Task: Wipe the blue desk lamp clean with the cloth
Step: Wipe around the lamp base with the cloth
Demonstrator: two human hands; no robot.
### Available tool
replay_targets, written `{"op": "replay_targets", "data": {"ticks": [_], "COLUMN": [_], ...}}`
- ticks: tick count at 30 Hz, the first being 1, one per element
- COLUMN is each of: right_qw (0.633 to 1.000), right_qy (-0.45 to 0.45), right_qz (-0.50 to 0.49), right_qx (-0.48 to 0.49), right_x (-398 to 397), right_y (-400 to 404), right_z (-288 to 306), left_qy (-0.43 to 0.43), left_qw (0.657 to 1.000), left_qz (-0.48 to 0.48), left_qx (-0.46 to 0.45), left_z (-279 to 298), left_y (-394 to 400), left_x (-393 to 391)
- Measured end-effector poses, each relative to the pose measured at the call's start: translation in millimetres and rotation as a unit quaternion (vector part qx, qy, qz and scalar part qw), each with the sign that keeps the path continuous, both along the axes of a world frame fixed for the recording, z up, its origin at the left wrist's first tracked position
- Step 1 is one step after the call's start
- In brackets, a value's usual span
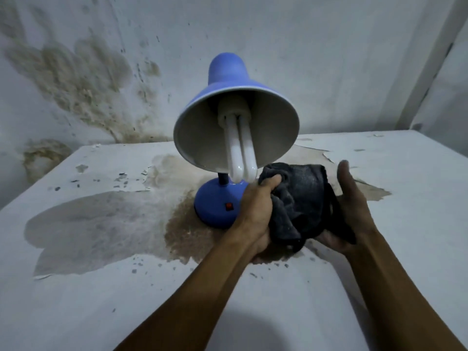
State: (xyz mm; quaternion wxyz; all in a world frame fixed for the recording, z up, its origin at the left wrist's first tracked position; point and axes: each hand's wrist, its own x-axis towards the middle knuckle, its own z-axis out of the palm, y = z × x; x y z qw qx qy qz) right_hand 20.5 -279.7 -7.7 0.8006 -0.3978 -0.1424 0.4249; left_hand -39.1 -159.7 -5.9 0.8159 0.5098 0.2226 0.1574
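While the blue desk lamp (228,138) stands near the middle of the counter (379,224), we hold a dark cloth (301,201) just in front of its base (215,206), to the base's right. Our left hand (255,209) grips one bunched edge of the cloth, its fingers (269,182) curled tight over the fabric close to the tip of the bulb (240,158). Our right hand (347,203) sits under and behind the other side of the cloth, palm turned inward, with its fingers straight and pressed together and pointing upward; the cloth drapes over its lower palm. Whether its thumb pinches the fabric we cannot tell, since the cloth covers it.

The lamp's shade (222,77) tilts toward us, so we look into its pale inside, where the white U-shaped bulb hangs down past the rim. A short dark neck joins shade and round blue base, which carries a small red switch (228,206) on its near side. The left hand overlaps the right edge of the base.

The white counter is chipped and marked with a broad brown-grey stain around the lamp. Behind it, the wall (101,79) shows brownish damp patches.
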Motion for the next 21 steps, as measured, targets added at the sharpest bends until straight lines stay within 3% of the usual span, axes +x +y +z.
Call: {"op": "replay_targets", "data": {"ticks": [1, 3, 5, 7, 10, 14, 16, 21], "right_qw": [0.999, 0.991, 0.979, 0.959, 0.924, 0.858, 0.817, 0.767], "right_qy": [-0.024, -0.044, -0.049, -0.070, -0.157, -0.312, -0.378, -0.438], "right_qz": [-0.015, -0.046, -0.092, -0.156, -0.232, -0.280, -0.278, -0.250], "right_qx": [-0.034, -0.114, -0.176, -0.226, -0.260, -0.296, -0.335, -0.396], "right_x": [-0.2, 5.8, 14.6, 23.4, 33.1, 43.3, 47.8, 57.6], "right_y": [-3.3, -7.3, -6.2, 1.0, 24.5, 68.2, 86.3, 105.1], "right_z": [1.3, 3.1, 2.3, 2.8, 7.3, 16.6, 19.2, 21.7], "left_qy": [-0.009, -0.006, 0.021, 0.103, 0.190, 0.285, 0.296, 0.302], "left_qw": [0.997, 0.953, 0.911, 0.883, 0.808, 0.801, 0.772, 0.724], "left_qz": [0.010, 0.014, 0.019, 0.091, 0.211, 0.090, 0.074, 0.065], "left_qx": [0.081, 0.304, 0.412, 0.448, 0.516, 0.518, 0.558, 0.616], "left_z": [-3.0, -3.4, -4.1, -6.9, -20.9, -29.3, -33.2, -36.3], "left_y": [-0.6, 0.7, 11.2, 32.3, 71.2, 90.1, 89.2, 92.8], "left_x": [4.2, 3.3, -5.1, -17.7, -32.4, -29.1, -20.3, -11.3]}}
